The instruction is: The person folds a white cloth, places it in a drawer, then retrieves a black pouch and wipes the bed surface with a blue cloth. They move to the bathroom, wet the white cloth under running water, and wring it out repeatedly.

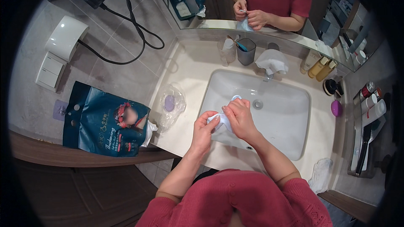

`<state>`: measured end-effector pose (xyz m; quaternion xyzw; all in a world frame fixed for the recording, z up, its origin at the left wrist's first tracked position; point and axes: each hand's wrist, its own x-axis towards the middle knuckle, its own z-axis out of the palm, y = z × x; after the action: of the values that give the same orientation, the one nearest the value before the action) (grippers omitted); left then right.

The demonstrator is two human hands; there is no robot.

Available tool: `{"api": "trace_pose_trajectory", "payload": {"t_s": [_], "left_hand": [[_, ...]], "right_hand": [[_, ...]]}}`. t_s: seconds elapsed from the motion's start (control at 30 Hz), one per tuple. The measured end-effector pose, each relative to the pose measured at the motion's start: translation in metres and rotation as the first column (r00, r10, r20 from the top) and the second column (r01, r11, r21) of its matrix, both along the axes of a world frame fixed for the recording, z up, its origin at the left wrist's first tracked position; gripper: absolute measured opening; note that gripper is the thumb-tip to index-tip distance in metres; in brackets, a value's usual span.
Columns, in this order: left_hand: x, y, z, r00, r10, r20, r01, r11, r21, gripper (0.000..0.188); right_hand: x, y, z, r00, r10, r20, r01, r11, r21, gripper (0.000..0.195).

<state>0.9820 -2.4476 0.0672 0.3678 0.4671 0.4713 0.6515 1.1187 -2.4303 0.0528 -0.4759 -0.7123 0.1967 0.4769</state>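
Both my hands hold a small pale blue cloth (224, 121) over the near left part of the white sink (277, 126). My left hand (204, 129) pinches one edge of it between thumb and fingers. Closed around another part is my right hand (240, 117), with a bit of cloth showing above its fingers. A chrome faucet (268, 76) with a white cloth (272, 61) draped over it stands behind the sink. Left of the sink, a purple soap bar (169, 103) lies on crumpled clear plastic (172, 118). The mirror shows the hands and the cloth.
A grey cup (246, 52) with a toothbrush stands at the back beside a clear cup (228, 50). Amber bottles (325, 70) and a magenta oval item (336, 108) are at right. A teal tissue pack (107, 121) hangs left. A crumpled cloth (321, 173) lies near right.
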Motion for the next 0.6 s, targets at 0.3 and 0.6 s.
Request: {"api": "trace_pose_trajectory", "payload": {"t_s": [0.3,0.6], "left_hand": [[0.007,0.002,-0.006,0.991,0.045,-0.124,-0.04,0.998,0.038,0.025],[-0.008,0.015,-0.022,0.882,0.166,-0.442,-0.105,0.982,0.159,0.038]], "right_hand": [[-0.01,0.004,0.001,0.992,-0.129,0.006,0.126,0.98,0.153,0.023],[-0.006,0.007,0.003,0.969,-0.241,0.062,0.205,0.913,0.352,0.022]]}}
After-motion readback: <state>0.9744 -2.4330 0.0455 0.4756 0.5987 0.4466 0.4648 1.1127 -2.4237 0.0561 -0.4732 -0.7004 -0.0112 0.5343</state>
